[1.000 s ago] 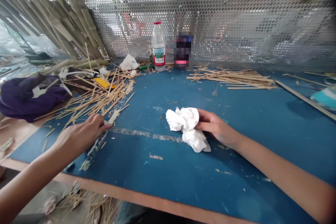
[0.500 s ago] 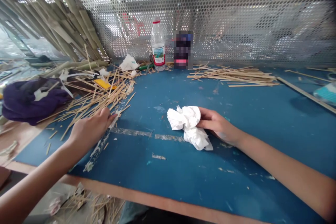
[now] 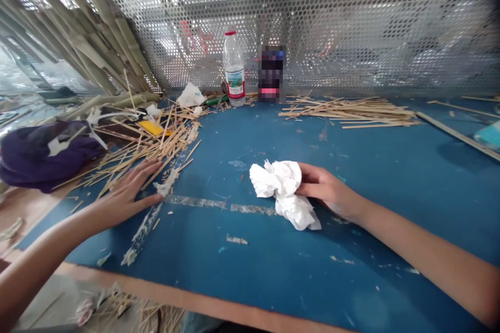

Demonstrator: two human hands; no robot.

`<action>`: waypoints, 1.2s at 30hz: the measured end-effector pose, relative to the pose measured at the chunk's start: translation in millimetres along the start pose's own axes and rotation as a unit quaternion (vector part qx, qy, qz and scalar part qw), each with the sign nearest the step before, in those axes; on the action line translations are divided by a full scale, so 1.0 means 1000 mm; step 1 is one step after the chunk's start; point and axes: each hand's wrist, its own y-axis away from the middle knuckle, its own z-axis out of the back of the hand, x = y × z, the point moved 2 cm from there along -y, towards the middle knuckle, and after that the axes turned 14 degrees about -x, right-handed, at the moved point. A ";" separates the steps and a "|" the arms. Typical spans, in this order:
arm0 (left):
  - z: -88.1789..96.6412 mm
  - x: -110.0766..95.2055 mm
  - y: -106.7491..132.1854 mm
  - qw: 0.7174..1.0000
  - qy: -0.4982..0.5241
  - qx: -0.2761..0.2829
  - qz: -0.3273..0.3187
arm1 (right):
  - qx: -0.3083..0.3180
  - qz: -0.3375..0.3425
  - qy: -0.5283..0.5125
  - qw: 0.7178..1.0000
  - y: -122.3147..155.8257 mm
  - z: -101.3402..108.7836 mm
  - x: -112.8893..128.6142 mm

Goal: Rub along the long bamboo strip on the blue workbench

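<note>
My right hand (image 3: pixel 326 187) grips a crumpled bunch of white tissue paper (image 3: pixel 279 179) at its right side, over the blue tabletop (image 3: pixel 242 276). Its thumb and fingers are closed on the paper, and some fingertips are hidden behind it. On the left, my left hand (image 3: pixel 130 190) is spread with the fingers stretched out and nothing held. It lies at the near edge of a loose pile of thin bamboo strips (image 3: pixel 156 145). Its thumb is by the corner of some worn clear tape (image 3: pixel 195 201) stuck to the tabletop.
A plastic water bottle (image 3: pixel 235 70) stands at the back beside a pixelated dark object (image 3: pixel 271 74). More bamboo strips (image 3: pixel 347 112) lie at the back right. A purple cloth (image 3: pixel 50 151) is at far left, below leaning bamboo poles (image 3: pixel 94 26). A perforated metal panel (image 3: pixel 324 21) rises behind.
My left hand has gone from closed to spread and moved slightly left and down. My right hand still holds the tissue paper in nearly the same place.
</note>
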 end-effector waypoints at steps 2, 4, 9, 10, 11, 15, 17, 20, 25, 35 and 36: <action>-0.004 0.005 -0.004 0.999 0.029 0.028 -0.011 | -0.004 -0.009 -0.007 1.000 0.000 0.001 -0.001; -0.005 0.005 -0.007 0.999 0.033 0.033 -0.016 | -0.008 -0.023 -0.013 1.000 0.001 0.002 -0.003; -0.002 -0.002 -0.008 1.000 0.026 -0.014 -0.007 | -0.023 -0.041 -0.037 0.998 0.000 0.002 -0.003; -0.002 -0.004 -0.008 1.000 0.019 -0.023 -0.006 | -0.025 -0.044 -0.040 0.998 0.000 0.002 -0.003; -0.002 -0.007 -0.010 0.999 0.008 -0.032 -0.008 | -0.027 -0.046 -0.042 0.998 0.000 0.002 -0.003; -0.006 -0.028 -0.030 0.996 -0.048 -0.070 -0.008 | -0.031 -0.049 -0.039 0.998 -0.001 0.003 -0.004; -0.011 -0.042 -0.046 0.994 -0.065 -0.082 -0.015 | -0.028 -0.049 -0.041 0.998 -0.001 0.004 -0.005; -0.017 -0.056 -0.067 0.993 -0.065 -0.101 -0.016 | -0.016 -0.048 -0.051 0.997 -0.001 0.006 -0.007; 0.001 -0.050 -0.079 0.985 -0.036 -0.164 0.043 | -0.011 -0.040 -0.078 0.996 -0.003 0.007 -0.008; 0.055 -0.042 -0.005 0.952 0.091 -0.184 0.227 | -0.022 -0.046 -0.094 0.994 -0.008 0.004 -0.004; 0.060 -0.043 0.007 0.943 0.090 -0.201 0.248 | -0.023 -0.045 -0.093 0.994 -0.008 0.003 -0.004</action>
